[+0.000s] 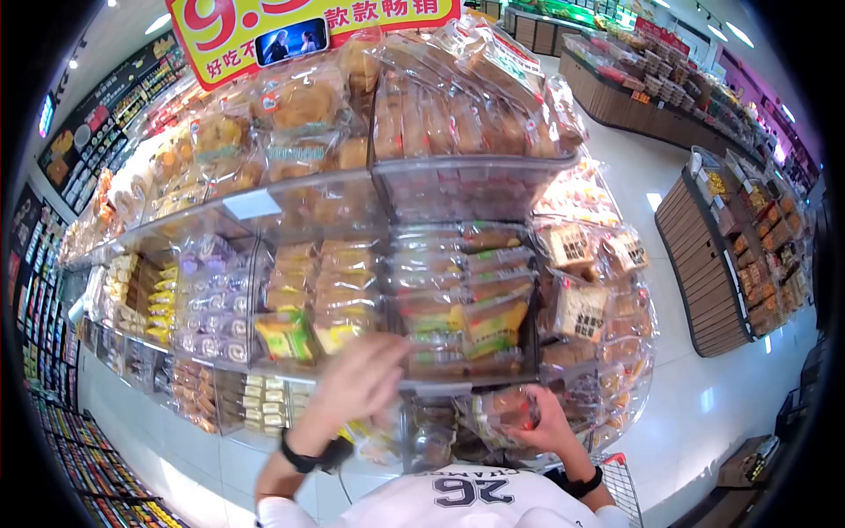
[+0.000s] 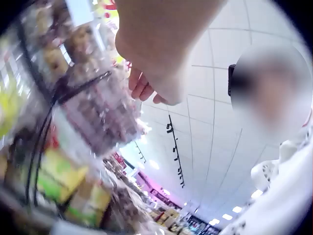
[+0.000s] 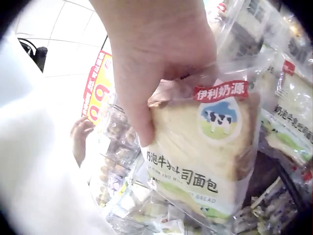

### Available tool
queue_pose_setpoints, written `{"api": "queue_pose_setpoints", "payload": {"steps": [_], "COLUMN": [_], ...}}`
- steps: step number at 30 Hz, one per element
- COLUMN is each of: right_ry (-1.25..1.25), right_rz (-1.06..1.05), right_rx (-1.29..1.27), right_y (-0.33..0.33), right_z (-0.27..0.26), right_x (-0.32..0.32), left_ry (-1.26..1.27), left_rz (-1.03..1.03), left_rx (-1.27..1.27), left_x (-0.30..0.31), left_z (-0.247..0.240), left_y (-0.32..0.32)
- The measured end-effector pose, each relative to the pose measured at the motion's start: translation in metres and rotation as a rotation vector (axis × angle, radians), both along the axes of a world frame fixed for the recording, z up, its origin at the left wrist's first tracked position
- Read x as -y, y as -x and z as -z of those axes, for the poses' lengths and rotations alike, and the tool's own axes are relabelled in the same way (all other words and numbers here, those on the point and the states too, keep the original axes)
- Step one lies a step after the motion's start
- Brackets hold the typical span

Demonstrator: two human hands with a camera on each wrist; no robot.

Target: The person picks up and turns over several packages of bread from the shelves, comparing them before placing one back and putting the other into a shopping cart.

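Observation:
My right hand (image 1: 547, 422) grips a clear bag of toast bread (image 3: 195, 156) by its upper edge, thumb lying across the front. A red label and a cow picture mark this bag, and it is close in front of the lower bin in the head view. My left hand (image 1: 363, 380), blurred, is raised before the middle shelf with nothing visible in it. Its fingers (image 2: 142, 88) bend loosely in the left wrist view. Behind it on the shelf are yellow-green bread packs (image 1: 287, 336) and rows of wrapped bread (image 1: 431, 290).
A tiered bread display (image 1: 466, 385) with clear bin walls stands ahead. Bagged buns (image 1: 304, 101) fill its upper tier under a yellow sign (image 1: 387, 19). More bagged toast (image 1: 581, 308) sits at the right. A slatted stand (image 1: 709, 264) and a wire cart (image 1: 620, 484) are farther right.

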State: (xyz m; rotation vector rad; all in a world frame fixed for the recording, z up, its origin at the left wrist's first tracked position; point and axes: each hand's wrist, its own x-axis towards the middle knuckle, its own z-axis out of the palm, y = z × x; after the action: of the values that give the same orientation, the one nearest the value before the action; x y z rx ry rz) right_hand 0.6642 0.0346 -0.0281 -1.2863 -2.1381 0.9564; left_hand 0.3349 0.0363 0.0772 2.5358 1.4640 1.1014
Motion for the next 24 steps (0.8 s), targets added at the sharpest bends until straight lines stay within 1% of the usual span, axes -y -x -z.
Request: {"api": "queue_pose_setpoints", "payload": {"steps": [1, 2, 3, 4, 5, 7, 8, 11, 12, 15, 16, 17, 19, 20, 22, 23, 24], "right_ry": [-0.008, -0.005, 0.0, 0.039, 0.32, 0.065, -0.016, 0.065, 0.066, 0.111, 0.122, 0.163, 0.248, 0.189, 0.237, 0.262, 0.234], "right_rz": [0.009, 0.026, 0.044, 0.075, 0.133, 0.049, 0.065, 0.081, 0.082, 0.028, 0.007, 0.007, 0.009, -0.006, -0.032, -0.04, -0.022], "right_rx": [-0.069, -0.133, -0.202, -0.295, -0.517, -0.498, -0.469, -0.731, -0.773, -0.803, -0.826, -0.845, -0.882, -0.852, -0.918, -0.953, -0.909], "right_y": [0.0, 0.0, 0.001, 0.005, 0.005, 0.007, 0.009, 0.021, 0.025, 0.031, 0.033, 0.034, 0.037, 0.037, 0.038, 0.037, 0.035], "right_z": [-0.001, 0.001, 0.0, -0.009, -0.005, -0.006, -0.013, -0.012, -0.019, -0.024, -0.023, -0.026, -0.032, -0.034, -0.031, -0.028, -0.022], "right_x": [0.002, 0.004, 0.006, 0.008, 0.012, 0.005, 0.007, 0.006, 0.008, 0.006, 0.006, 0.007, 0.007, 0.006, 0.003, 0.003, 0.002], "left_ry": [0.183, 0.258, 0.403, 0.478, 0.542, 0.578, 0.594, 0.596, 0.47, 0.449, 0.48, 0.485, 0.391, 0.399, 0.417, 0.399, 0.382], "left_rz": [0.014, 0.003, 0.019, 0.106, 0.195, 0.26, 0.292, 0.325, 0.321, 0.109, 0.071, 0.07, 0.036, -0.01, -0.104, -0.112, -0.119], "left_rx": [0.105, 0.207, 0.343, 0.667, 0.993, 1.218, 1.334, 1.298, 1.28, 1.203, 1.246, 1.331, 1.295, 1.309, 1.331, 1.329, 1.327], "left_x": [0.01, 0.015, 0.02, 0.021, 0.02, 0.023, 0.024, 0.028, 0.026, 0.032, 0.034, 0.03, 0.031, 0.031, 0.031, 0.032, 0.033], "left_z": [0.013, 0.027, 0.039, 0.073, 0.101, 0.098, 0.095, 0.077, 0.083, 0.083, 0.073, 0.077, 0.072, 0.072, 0.074, 0.073, 0.071], "left_y": [-0.019, -0.036, -0.046, -0.059, -0.072, -0.096, -0.107, -0.128, -0.129, -0.128, -0.128, -0.13, -0.133, -0.135, -0.137, -0.138, -0.14]}}
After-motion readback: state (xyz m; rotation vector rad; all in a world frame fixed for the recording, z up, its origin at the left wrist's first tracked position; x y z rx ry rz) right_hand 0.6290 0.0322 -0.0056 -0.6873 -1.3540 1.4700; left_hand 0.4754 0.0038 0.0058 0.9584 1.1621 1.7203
